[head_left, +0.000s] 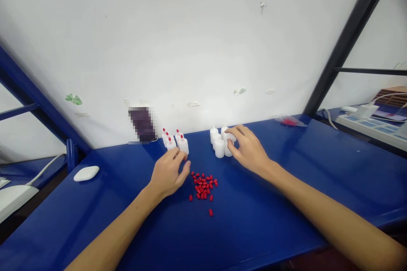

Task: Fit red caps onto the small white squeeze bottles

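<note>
My left hand (169,171) is beside a small group of white bottles (183,145) with red tips, its thumb and index finger apart with nothing seen between them; its other fingers are partly hidden. At the right group of white bottles (219,148), my right hand (248,145) has thumb and index finger around one white bottle (230,137). No red tips show on this group. Between my hands, nearer to me, lies a loose pile of small red caps (202,186). A single red cap (211,212) lies apart in front of it.
The blue table (260,228) meets a white wall (203,51). A clear bag of red caps (288,122) lies at the back right. A white rounded object (86,173) is on the left. Metal posts (343,42) and a power strip (372,129) stand to the right.
</note>
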`<state>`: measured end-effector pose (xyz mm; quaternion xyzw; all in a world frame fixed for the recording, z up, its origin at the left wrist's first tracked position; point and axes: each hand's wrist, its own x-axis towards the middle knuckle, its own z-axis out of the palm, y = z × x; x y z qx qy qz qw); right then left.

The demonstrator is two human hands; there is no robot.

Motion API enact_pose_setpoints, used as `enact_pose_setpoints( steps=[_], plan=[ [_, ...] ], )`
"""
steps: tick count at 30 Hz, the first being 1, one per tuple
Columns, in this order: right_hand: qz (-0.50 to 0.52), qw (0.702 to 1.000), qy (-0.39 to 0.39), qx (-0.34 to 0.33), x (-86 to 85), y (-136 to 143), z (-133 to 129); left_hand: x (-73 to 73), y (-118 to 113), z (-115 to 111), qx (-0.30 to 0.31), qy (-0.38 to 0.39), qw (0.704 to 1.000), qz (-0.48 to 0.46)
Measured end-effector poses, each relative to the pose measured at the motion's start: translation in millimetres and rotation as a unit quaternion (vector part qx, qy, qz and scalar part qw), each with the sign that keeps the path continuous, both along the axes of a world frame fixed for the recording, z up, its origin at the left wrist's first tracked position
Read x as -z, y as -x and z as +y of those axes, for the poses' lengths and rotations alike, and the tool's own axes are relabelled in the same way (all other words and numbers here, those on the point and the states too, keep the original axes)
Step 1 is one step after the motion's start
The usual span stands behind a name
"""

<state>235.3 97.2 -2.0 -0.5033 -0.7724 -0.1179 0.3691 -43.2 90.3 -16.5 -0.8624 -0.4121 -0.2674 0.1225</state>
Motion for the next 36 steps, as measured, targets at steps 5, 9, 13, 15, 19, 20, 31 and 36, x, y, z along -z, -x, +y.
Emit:
enact_pose_setpoints(
  steps=[5,9,13,15,19,20,31,36],
  plan=[
    [-0.01,0.998,0.056,0.006,0.5,3,-3,-0.3,16,12,-0.142,-0.07,0.986,-0.058],
    [0.021,0.999,0.035,-0.001,-0.1,5,-5,4.2,21,17,-0.143,-0.048,0.989,0.002],
    [0.065,0.995,-0.028,-0.071,-4.4,13,-15,7.2,22,19,-0.137,-0.047,0.989,0.005],
    [0.072,0.989,-0.054,-0.117,-8.1,19,-23,5.7,24,20,-0.129,-0.069,0.989,-0.011],
    [0.067,0.979,-0.067,-0.183,-14.3,29,-40,-0.9,26,17,-0.073,-0.168,0.98,-0.082],
    [0.07,0.977,-0.064,-0.193,-14.8,30,-43,-2.2,25,15,-0.047,-0.19,0.976,-0.096],
    [0.067,0.952,0.118,-0.274,6.5,50,-53,7.9,-23,-24,0.148,-0.15,0.976,-0.047],
    [0.164,0.918,0.176,-0.314,15.6,54,-54,4.0,-27,-28,0.129,-0.107,0.985,-0.028]
  ],
)
